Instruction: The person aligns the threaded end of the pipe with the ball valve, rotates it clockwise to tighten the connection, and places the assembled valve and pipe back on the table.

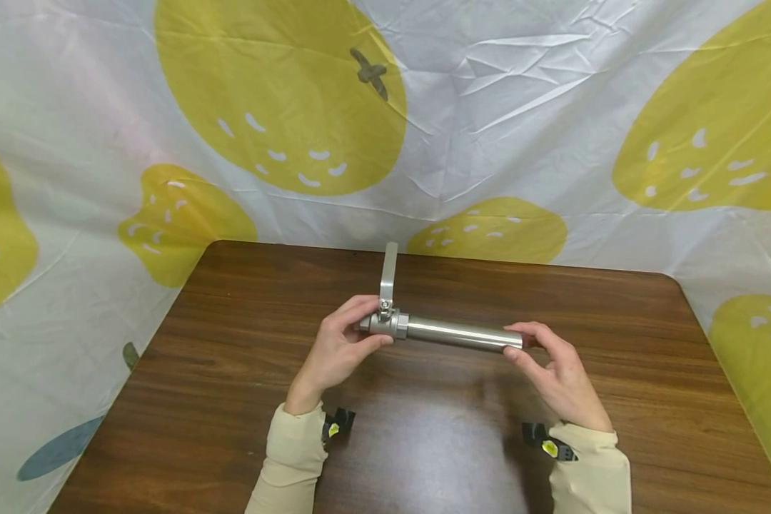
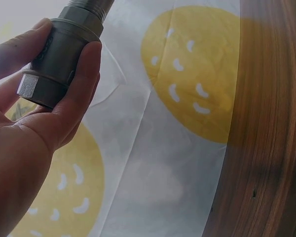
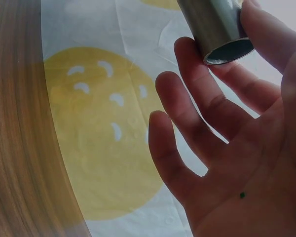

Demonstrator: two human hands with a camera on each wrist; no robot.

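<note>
A steel ball valve [image 1: 383,325] with a flat lever handle [image 1: 388,275] is joined to a shiny metal pipe [image 1: 456,334], which runs to the right. My left hand [image 1: 337,350] grips the valve body between thumb and fingers; the lever points away toward the back. In the left wrist view, the valve's hex end [image 2: 37,89] shows between the fingers, and threads show beyond the opposite hex. My right hand [image 1: 562,375] pinches the pipe's far right end. The right wrist view shows the pipe's open, hollow end [image 3: 230,51], with the lower fingers spread off it.
Beneath both hands lies a dark brown wooden table [image 1: 244,371]. A white cloth [image 1: 462,143] with yellow fruit prints hangs along its back and sides. Each wrist carries a small black strapped device, such as the right wrist device [image 1: 555,446].
</note>
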